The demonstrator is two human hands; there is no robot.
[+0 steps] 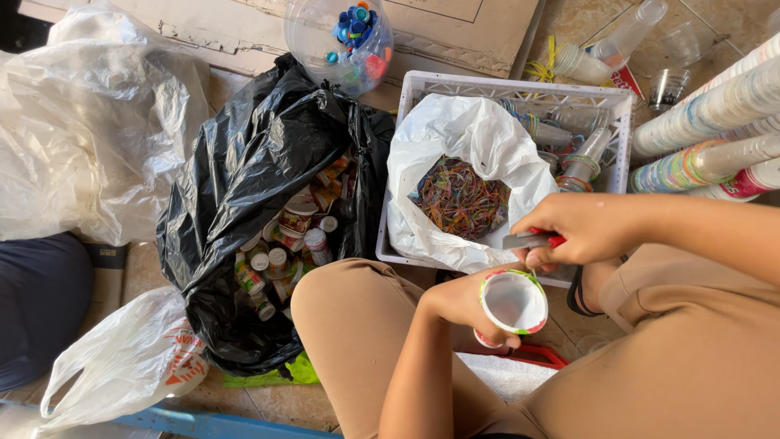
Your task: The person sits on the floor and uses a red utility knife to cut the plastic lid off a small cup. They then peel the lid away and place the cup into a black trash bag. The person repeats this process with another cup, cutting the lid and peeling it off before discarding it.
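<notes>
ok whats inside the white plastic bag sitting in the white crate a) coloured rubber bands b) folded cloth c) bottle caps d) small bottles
a: the open white plastic bag in the white plastic crate shows a tangled heap of coloured rubber bands; the small bottles lie in the black plastic bag beside it.
</notes>
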